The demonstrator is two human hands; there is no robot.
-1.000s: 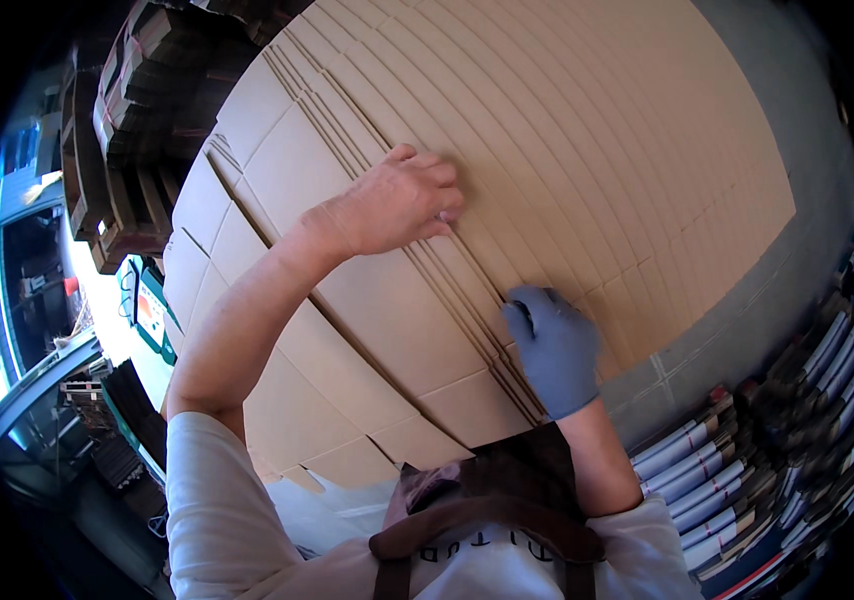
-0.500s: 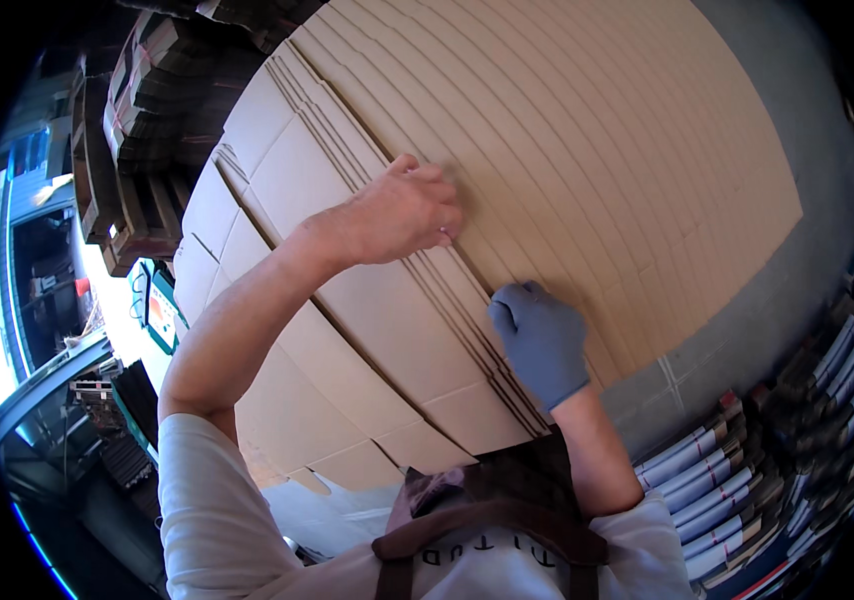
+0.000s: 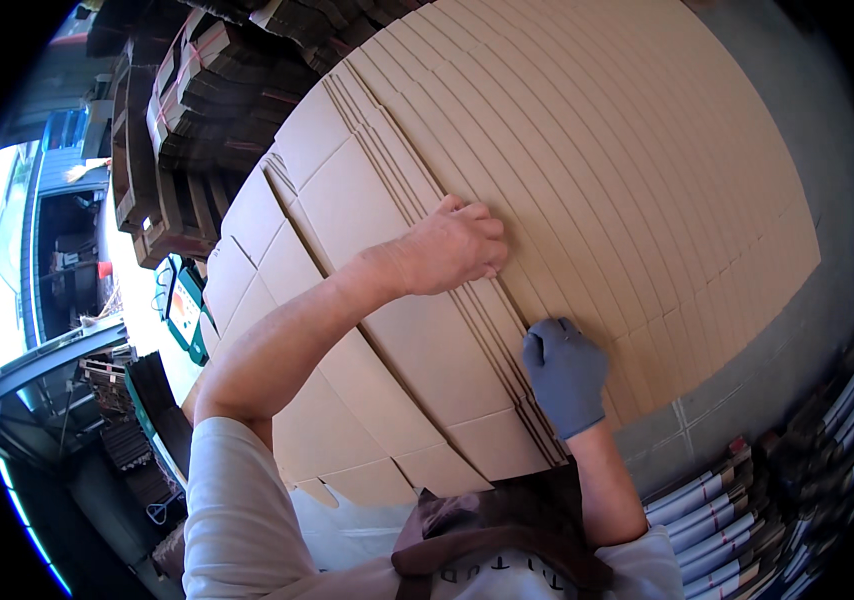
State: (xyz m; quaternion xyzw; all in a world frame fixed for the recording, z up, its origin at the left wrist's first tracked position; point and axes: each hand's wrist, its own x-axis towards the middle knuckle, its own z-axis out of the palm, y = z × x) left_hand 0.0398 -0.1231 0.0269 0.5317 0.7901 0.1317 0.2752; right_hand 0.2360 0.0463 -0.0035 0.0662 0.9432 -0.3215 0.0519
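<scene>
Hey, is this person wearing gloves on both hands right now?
No, the right hand wears a grey glove, while the left hand is bare.

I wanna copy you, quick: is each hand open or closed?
Left hand: bent over the flattened cardboard boxes; open or closed can't be told.
Right hand: gloved, curled closed; whether it holds any is hidden.

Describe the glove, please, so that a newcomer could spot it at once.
Start with the broad fan of overlapping cardboard sheets filling the view's centre. Over its lower part, the person's right hand wears the glove. It is grey, standing out from the tan cardboard and the bare left hand.
</scene>
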